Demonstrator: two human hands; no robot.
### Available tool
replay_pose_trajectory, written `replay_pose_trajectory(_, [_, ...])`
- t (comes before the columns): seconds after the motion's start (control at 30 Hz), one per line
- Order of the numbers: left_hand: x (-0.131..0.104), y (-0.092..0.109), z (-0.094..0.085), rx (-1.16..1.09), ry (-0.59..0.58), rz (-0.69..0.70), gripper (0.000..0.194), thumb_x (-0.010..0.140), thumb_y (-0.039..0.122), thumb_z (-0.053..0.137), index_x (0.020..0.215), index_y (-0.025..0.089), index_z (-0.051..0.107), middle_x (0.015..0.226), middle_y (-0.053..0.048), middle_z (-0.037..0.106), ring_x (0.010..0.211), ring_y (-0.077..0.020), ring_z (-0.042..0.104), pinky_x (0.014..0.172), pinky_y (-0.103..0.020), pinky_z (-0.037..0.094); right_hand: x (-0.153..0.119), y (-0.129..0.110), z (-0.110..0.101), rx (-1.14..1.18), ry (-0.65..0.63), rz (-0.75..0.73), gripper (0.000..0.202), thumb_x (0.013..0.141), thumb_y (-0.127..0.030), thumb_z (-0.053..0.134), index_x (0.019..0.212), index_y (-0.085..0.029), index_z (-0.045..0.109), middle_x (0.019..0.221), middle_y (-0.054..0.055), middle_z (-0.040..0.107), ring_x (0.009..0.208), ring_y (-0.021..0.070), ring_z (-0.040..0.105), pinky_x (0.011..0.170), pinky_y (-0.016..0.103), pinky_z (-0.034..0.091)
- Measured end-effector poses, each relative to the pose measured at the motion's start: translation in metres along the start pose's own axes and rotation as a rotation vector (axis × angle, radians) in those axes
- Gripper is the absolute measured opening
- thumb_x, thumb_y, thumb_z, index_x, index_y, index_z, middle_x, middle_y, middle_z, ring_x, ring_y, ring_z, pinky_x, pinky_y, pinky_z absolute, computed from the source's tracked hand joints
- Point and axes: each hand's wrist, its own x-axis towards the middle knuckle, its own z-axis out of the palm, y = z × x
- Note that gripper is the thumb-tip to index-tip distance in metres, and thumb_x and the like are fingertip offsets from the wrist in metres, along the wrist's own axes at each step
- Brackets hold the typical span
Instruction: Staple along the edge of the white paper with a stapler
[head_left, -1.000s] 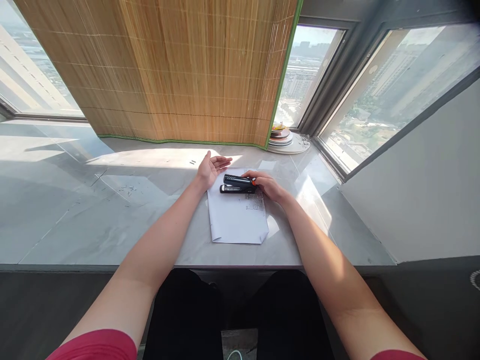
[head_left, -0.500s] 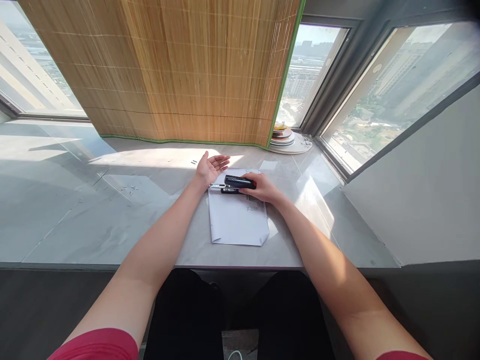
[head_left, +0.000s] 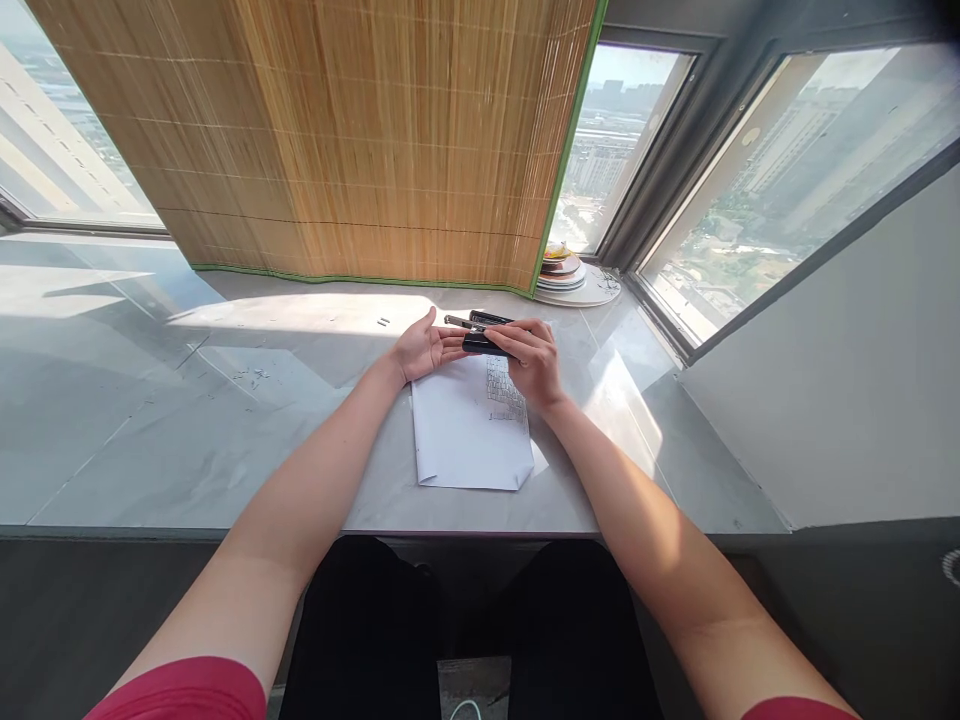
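Note:
My right hand (head_left: 535, 362) is wrapped round a black stapler (head_left: 480, 343), lifted above the far part of the paper. The stapler is opened up, its metal magazine sticking out to the left, and it looks turned over. My left hand (head_left: 427, 347) is palm up with fingers stretched out, the fingertips close under the stapler's left end; whether they touch it I cannot tell. White paper (head_left: 465, 440) lies below both hands, its near corners creased. Rows of staples or staple marks (head_left: 504, 388) cover its upper right part.
Small staple strips (head_left: 383, 321) and scattered loose staples (head_left: 255, 376) lie on the grey stone sill (head_left: 187, 450) to the left. A bamboo blind (head_left: 360, 150) hangs along the back. Stacked plates (head_left: 561, 275) stand at the back right by the window.
My right hand has raised the stapler off the paper and turned it over, uncovering the staple rows. My left hand's fingers have moved under its left end.

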Motion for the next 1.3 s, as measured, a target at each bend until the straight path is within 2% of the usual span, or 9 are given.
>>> replay_pose_trajectory(0.17, [0.003,-0.002,0.0,-0.022,0.029,-0.004,0.067,0.111,0.058,0.03,0.112,0.008,0.075,0.103,-0.023,0.078,0.099,-0.0278,0.078,0.088,-0.036,0.064,-0.001,-0.001,-0.001,-0.023,-0.047,0.01,0.035,0.105,-0.032,0.05,0.117,-0.04,0.082,0.121,0.0,0.08,0.118,0.033,0.06,0.111,0.061,0.04])
replay_pose_trajectory(0.43, [0.001,-0.002,0.001,-0.003,0.026,-0.005,0.058,0.112,0.05,0.036,0.112,0.007,0.075,0.103,-0.022,0.078,0.097,-0.0262,0.078,0.089,-0.035,0.065,-0.002,0.004,0.0,-0.05,-0.02,0.028,0.033,0.104,-0.03,0.054,0.119,-0.041,0.081,0.12,0.002,0.08,0.118,0.0345,0.058,0.112,0.063,0.037])
replay_pose_trajectory(0.57, [-0.002,-0.002,0.004,-0.008,0.01,0.011,0.045,0.11,0.039,0.042,0.117,0.008,0.074,0.109,-0.022,0.078,0.105,-0.0274,0.077,0.095,-0.037,0.064,0.0,0.001,-0.001,-0.06,0.069,0.054,0.034,0.103,-0.026,0.052,0.115,-0.038,0.082,0.115,0.003,0.08,0.114,0.0332,0.06,0.11,0.061,0.042])
replay_pose_trajectory(0.7, [-0.004,-0.001,0.008,-0.066,0.043,0.009,0.035,0.103,0.026,0.046,0.113,0.006,0.072,0.108,-0.023,0.076,0.107,-0.0287,0.076,0.097,-0.039,0.063,0.0,-0.001,-0.005,0.022,0.144,0.173,0.029,0.096,-0.032,0.064,0.12,-0.032,0.08,0.119,0.007,0.078,0.112,0.0323,0.062,0.101,0.054,0.051])
replay_pose_trajectory(0.77, [-0.004,0.0,0.008,-0.116,0.061,0.015,0.03,0.095,0.019,0.046,0.108,0.007,0.071,0.098,-0.021,0.074,0.097,-0.0278,0.075,0.091,-0.04,0.064,-0.001,-0.002,-0.006,0.173,0.078,0.23,0.033,0.089,-0.038,0.074,0.12,-0.029,0.079,0.114,0.008,0.078,0.106,0.0307,0.066,0.094,0.05,0.054])
replay_pose_trajectory(0.87, [-0.005,0.0,0.007,-0.155,0.041,0.036,0.032,0.075,0.008,0.051,0.102,0.01,0.069,0.08,-0.012,0.065,0.071,-0.0216,0.067,0.07,-0.037,0.062,-0.001,-0.004,-0.005,0.443,-0.2,0.254,0.042,0.077,-0.047,0.085,0.112,-0.023,0.08,0.102,0.007,0.078,0.095,0.0272,0.07,0.086,0.042,0.056])
replay_pose_trajectory(0.97, [-0.008,0.001,0.008,-0.138,-0.044,0.056,0.043,0.058,0.004,0.054,0.098,0.012,0.067,0.074,-0.006,0.055,0.058,-0.0158,0.054,0.055,-0.031,0.051,-0.001,-0.008,-0.003,0.519,-0.441,0.226,0.043,0.073,-0.05,0.088,0.105,-0.022,0.081,0.099,0.006,0.078,0.092,0.0256,0.07,0.085,0.039,0.055])
replay_pose_trajectory(1.13, [-0.012,-0.002,0.018,0.007,-0.129,0.161,0.039,0.052,-0.002,0.051,0.084,0.016,0.063,0.08,-0.003,0.053,0.063,-0.0122,0.049,0.054,-0.026,0.043,0.0,-0.011,-0.002,0.434,-0.46,0.217,0.043,0.076,-0.052,0.087,0.109,-0.025,0.082,0.1,0.005,0.078,0.092,0.0251,0.069,0.087,0.039,0.054])
replay_pose_trajectory(1.3, [-0.014,-0.004,0.025,0.172,-0.19,0.193,0.038,0.059,-0.005,0.055,0.089,0.016,0.066,0.082,-0.001,0.056,0.068,-0.011,0.053,0.059,-0.024,0.044,0.002,-0.01,-0.003,0.414,-0.404,0.153,0.043,0.093,-0.058,0.071,0.124,-0.029,0.077,0.122,0.007,0.075,0.106,0.0248,0.066,0.093,0.038,0.054])
